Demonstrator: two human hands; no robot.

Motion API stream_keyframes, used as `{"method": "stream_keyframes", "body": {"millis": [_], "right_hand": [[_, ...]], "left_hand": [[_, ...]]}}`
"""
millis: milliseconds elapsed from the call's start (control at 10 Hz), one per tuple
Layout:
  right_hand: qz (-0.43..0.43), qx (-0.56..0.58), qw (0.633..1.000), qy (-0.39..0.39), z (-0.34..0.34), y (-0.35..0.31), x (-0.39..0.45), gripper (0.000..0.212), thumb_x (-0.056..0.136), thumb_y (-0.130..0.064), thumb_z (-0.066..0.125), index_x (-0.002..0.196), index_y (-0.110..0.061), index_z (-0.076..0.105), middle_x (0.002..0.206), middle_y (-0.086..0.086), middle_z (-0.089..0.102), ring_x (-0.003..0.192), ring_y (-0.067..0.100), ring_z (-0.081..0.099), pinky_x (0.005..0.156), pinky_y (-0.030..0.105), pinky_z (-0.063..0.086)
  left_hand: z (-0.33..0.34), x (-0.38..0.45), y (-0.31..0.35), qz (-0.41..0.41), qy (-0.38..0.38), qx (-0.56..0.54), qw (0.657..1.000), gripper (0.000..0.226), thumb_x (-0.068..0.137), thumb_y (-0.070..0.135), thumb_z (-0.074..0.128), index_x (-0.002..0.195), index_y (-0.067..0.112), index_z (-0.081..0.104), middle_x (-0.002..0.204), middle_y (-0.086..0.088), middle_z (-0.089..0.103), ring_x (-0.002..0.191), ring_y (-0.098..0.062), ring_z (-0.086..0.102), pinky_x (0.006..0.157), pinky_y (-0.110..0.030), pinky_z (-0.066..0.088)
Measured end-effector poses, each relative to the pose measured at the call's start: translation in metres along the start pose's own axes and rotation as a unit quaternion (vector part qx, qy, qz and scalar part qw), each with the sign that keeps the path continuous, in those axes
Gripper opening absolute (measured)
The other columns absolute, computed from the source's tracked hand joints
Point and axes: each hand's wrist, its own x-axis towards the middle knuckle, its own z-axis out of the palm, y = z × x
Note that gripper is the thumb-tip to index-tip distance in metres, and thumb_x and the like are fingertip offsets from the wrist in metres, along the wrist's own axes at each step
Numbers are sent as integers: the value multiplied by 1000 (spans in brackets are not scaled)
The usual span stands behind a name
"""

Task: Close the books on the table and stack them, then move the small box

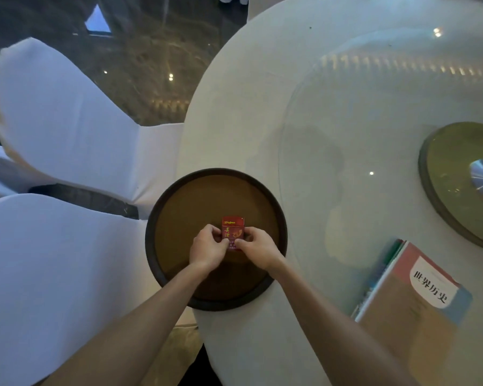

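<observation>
On the brown round tray [179,207] at the near-left edge of the worktop [262,93], head view: both hands meet over a small red box [232,228]. Left hand [208,247] pinches the box's lower-left side w/ fingertips; right hand [258,247] pinches the lower-right corner. Both are clenched on it, thumbs on the front face. Box shows gold lettering, upper half visible, lower part covered by the fingers. Can't tell whether the box rests on the tray or is lifted just off it. Both forearms are bare and reach in from the bottom of the frame, crossing the tray's near rim.

Tray has a dark raised rim and overhangs the worktop edge toward the person. Worktop is round, covered w/ a pale cloth. A big glass turntable [346,121] sits on it, w/ an olive-green disc [452,174] at its hub, cut off at the right edge.

Stack of books [410,299] lies closed to the right, on the near part of the glass, well apart from the tray; top cover is tan and pink w/ a white patch and black characters. Page edges and a green spine show along its left side.

Left of the worktop: two chairs w/ white covers [62,112], the nearer one just beside the tray. Dark marbled floor [151,51] behind, w/ light reflections.
</observation>
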Motion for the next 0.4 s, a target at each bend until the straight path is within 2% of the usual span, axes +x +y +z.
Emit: {"method": "stream_keyframes", "body": {"millis": [200,300,400], "right_hand": [[30,13,999,14,-5,0,-1,44,99,-30,65,140,-14,60,124,4,71,110,17,70,99,41,60],[15,-16,997,69,-16,3,-16,46,100,-34,61,142,-15,61,134,3,68,121,17,64,102,35,55],[3,-26,994,109,-32,11,-30,47,100,-39,59,142,-18,61,138,2,67,124,17,63,104,36,53]], "left_hand": [[-4,7,3,-5,-16,44,999,30,89,29,72,115,18,60,111,-2,65,93,-14,62,64,-23,46],[-8,3,19,55,47,109,991,44,89,35,70,126,17,55,121,-4,57,106,-20,59,75,-27,48],[-2,-3,37,117,47,135,983,45,89,37,68,129,18,56,124,-5,55,112,-22,58,84,-32,52]]}}
